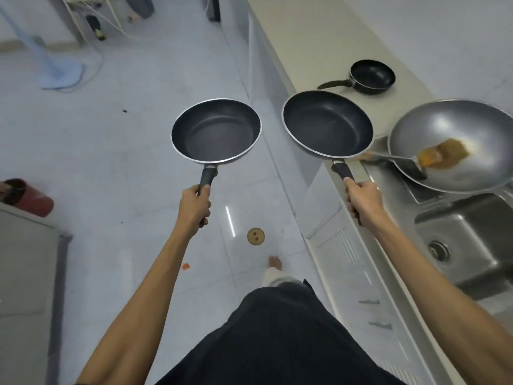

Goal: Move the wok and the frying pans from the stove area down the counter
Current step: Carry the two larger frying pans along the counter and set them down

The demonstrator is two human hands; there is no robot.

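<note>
My left hand (195, 205) grips the black handle of a dark non-stick frying pan (216, 130), held level over the floor. My right hand (361, 200) grips the handle of a second, similar frying pan (327, 123), held over the counter's front edge. A grey metal wok (455, 126) rests at the right beside the sink, with a brown-stained spatula (433, 157) lying in it. A small black frying pan (372, 76) sits farther along the beige counter (313, 37), its handle pointing left.
A steel sink (472, 240) lies at the right below the wok. White cabinet fronts (347, 254) run under the counter. The tiled floor (116, 140) has a round drain (256, 237), a fan base (59, 73) and a red object (27, 198) on the left.
</note>
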